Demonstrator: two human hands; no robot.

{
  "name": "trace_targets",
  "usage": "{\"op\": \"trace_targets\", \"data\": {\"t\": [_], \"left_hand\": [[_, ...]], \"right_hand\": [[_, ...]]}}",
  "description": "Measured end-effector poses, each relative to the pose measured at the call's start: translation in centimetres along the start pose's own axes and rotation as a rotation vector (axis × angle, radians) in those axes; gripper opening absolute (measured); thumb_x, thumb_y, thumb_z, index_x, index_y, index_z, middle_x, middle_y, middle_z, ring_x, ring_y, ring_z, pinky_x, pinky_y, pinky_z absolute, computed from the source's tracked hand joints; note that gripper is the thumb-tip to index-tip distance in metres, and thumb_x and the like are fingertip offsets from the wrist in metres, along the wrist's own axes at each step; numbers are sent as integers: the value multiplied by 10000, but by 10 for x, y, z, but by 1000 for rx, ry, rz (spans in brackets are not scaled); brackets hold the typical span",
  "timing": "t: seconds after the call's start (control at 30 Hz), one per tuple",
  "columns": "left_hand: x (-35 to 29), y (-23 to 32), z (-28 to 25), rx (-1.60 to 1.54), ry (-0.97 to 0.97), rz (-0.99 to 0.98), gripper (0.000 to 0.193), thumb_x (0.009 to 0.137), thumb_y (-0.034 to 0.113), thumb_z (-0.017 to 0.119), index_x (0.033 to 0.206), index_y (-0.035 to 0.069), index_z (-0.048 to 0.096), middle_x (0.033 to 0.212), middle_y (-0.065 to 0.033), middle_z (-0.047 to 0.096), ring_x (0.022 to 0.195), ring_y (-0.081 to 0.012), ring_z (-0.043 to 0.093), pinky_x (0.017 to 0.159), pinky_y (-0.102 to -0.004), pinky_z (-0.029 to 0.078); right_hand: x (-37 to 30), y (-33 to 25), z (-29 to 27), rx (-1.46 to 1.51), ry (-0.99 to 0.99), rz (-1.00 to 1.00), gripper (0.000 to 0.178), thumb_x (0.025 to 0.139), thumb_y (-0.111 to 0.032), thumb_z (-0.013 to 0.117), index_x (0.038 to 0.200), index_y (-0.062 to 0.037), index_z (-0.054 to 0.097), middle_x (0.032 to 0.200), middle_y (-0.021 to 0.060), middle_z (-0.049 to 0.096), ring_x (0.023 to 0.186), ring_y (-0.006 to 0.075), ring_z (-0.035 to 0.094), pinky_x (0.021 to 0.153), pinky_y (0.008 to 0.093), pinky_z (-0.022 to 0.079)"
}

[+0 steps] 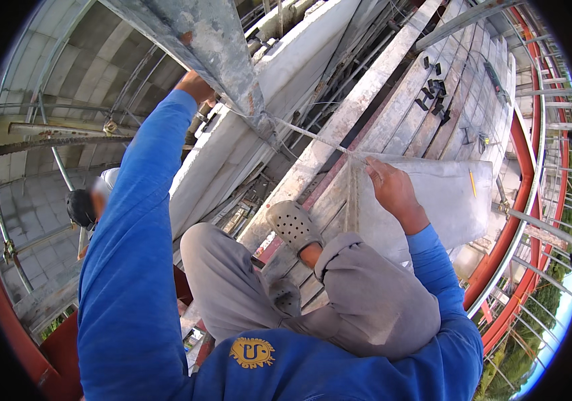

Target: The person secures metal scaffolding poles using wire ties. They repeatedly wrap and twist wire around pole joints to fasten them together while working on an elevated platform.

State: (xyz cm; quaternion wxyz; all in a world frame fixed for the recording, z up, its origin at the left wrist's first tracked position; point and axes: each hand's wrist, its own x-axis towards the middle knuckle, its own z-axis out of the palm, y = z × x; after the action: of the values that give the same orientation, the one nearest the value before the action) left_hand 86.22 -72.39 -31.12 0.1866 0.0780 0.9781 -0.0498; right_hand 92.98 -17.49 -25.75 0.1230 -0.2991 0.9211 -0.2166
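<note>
My left hand [196, 87] reaches up to the edge of a grey metal beam [222, 50] with rusty patches; the beam hides most of its fingers. A thin pale string [309, 134] runs from near the beam's lower end toward my right hand [396, 194]. The fingers of that hand are pinched together at the string's near end, beside the upper corner of a large whitish-grey panel [426, 194]. A yellow pencil [472, 183] lies on the panel. My foot in a grey clog [292, 227] rests on the planks, close to the panel's left edge.
Several black pieces [436, 93] lie on the wooden planks [399, 120], with a long dark tool [494, 75] further right. Red curved pipes [523, 167] and scaffold rails bound the right side. A pale concrete ledge [286, 87] crosses ahead. Another person [82, 208] is below left.
</note>
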Motion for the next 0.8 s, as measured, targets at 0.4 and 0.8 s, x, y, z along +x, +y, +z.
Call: {"op": "trace_targets", "data": {"t": [0.4,0.8], "left_hand": [[7,3,-6,-31,-18,-3,926,833,311,829,1622,228,352,1663,-95,391,1533,-320,382,1285,-464,285],[20,5,-6,-57,-27,-15,907,821,291,839,1603,215,384,1644,-103,416,1522,-324,397,1275,-461,301]], "right_hand": [[131,76,-53,-333,-274,-83,434,952,-296,736,1361,-156,690,1010,207,761,966,408,731,877,520,567],[183,140,7,-309,-348,-222,207,930,-67,588,1098,-111,702,885,212,734,827,411,726,741,520,552]]}}
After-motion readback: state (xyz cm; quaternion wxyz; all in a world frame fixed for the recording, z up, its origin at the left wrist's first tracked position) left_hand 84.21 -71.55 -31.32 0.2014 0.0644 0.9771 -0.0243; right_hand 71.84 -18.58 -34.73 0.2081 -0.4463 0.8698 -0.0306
